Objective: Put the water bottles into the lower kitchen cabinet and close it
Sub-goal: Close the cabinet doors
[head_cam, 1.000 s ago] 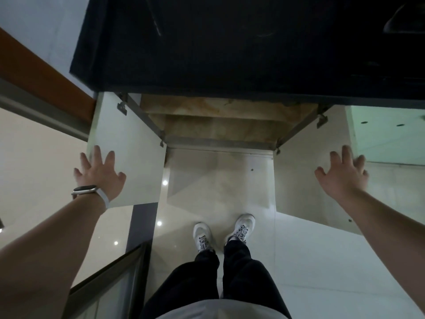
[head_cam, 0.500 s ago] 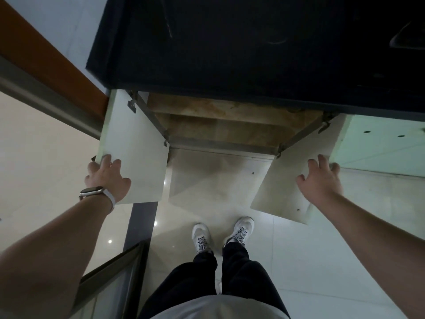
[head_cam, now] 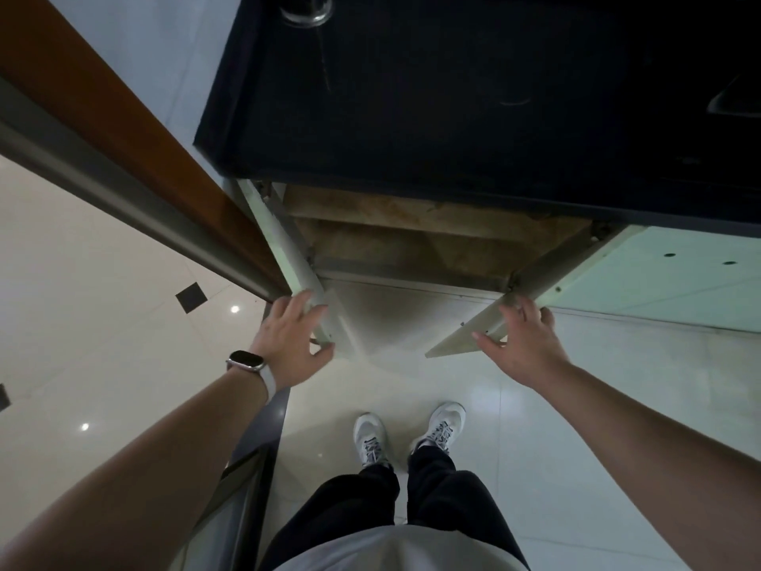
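Head view, looking down from standing height

lower kitchen cabinet (head_cam: 412, 241) sits under the dark tabletop (head_cam: 453, 96), both doors ajar, opening facing the person. Interior is dim: brownish shelf and base panel visible, can't make out any water bottles in there from this angle

left hand (head_cam: 290, 344): fingers straight and spread apart, laid flat on the outer face of the left door (head_cam: 280, 241) near its free edge, thumb splayed out just below the door's lower corner. Not wrapped round anything. That door stands about square to the cabinet front, seen almost edge-on

right hand (head_cam: 523, 344): fingers straight, slightly apart, pressed on the outer face of the right door (head_cam: 461, 331), thumb stretched out along the door's lower edge. No grip here either. That door is angled inward, somewhere between open and closed

Wide gap between the two free edges, floor tiles showing through it

Other bits:
- smartwatch (head_cam: 246, 361) with white strap on the left wrist
- clear glass (head_cam: 306, 10) on the tabletop, at the top of frame
- pale green neighbouring door (head_cam: 659, 274) right of the cabinet, closed
- wooden door frame (head_cam: 123, 117) on the left, close beside the left door
- white trainers (head_cam: 370, 438) on the glossy floor (head_cam: 576, 405), toes toward the cabinet, apart from it; dark trousers above
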The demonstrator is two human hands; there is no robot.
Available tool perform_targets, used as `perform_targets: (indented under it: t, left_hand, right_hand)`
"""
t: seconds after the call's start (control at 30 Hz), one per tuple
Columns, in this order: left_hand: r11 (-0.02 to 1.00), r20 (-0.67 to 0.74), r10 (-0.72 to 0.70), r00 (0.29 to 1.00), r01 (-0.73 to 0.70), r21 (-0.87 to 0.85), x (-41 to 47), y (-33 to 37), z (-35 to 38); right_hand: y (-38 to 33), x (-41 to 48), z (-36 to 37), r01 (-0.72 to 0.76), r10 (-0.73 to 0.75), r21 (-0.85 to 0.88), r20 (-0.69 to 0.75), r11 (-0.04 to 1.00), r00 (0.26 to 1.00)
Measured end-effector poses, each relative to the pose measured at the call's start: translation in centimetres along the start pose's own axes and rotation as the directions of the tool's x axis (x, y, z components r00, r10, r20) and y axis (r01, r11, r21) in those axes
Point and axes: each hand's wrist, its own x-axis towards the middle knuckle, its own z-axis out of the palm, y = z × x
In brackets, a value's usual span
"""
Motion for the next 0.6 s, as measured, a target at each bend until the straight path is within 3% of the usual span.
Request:
perform_targets:
  t: [0.17, 0.37, 0.6]
  left_hand:
    - [0.991, 0.055, 0.120, 0.991, -0.123, 0.049, 1.4, 1.8, 0.2]
    - [0.986, 0.005, 0.097, 0.995, -0.097, 0.138, 5.2, 2.7, -1.5]
    - [0.970, -0.132, 0.107, 0.985, -0.074, 0.233, 9.9, 3.5, -1.9]
  right_hand:
    - [0.8, 0.3, -1.0, 0.111, -0.111, -0.105, 0.008, 0.988, 0.994]
    - [0.6, 2.9, -2.8, 0.086, -0.130, -0.358, -0.101, 0.930, 0.986]
    - [-1.7, 8.1, -3.8, 0.245, -0.378, -0.440, -0.244, 0.864, 0.893]
